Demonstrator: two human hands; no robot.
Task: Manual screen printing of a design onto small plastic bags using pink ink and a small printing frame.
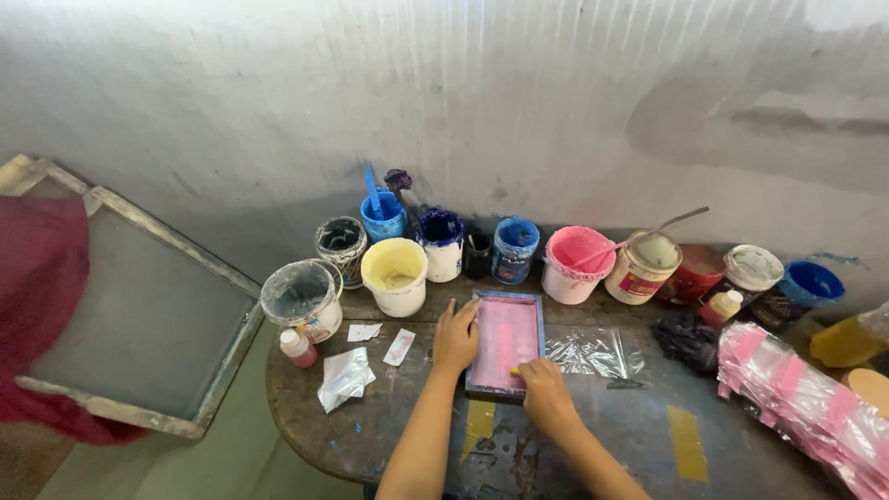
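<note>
— Where's the frame?

— Centre of the picture: my left hand (455, 338) lies flat, fingers pressed together, on the left edge of the small pink screen frame (505, 341). My right hand (544, 389) pinches a yellow scraper (515, 369) at its lower right corner.

— Beyond it?

— Paint buckets (395, 275) along the wall.

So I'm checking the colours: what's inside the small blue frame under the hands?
The blue frame holds a mesh coated in pink ink. The right hand presses something small and yellow at its lower edge; the left hand steadies the left side. What lies beneath the mesh is hidden.
</note>
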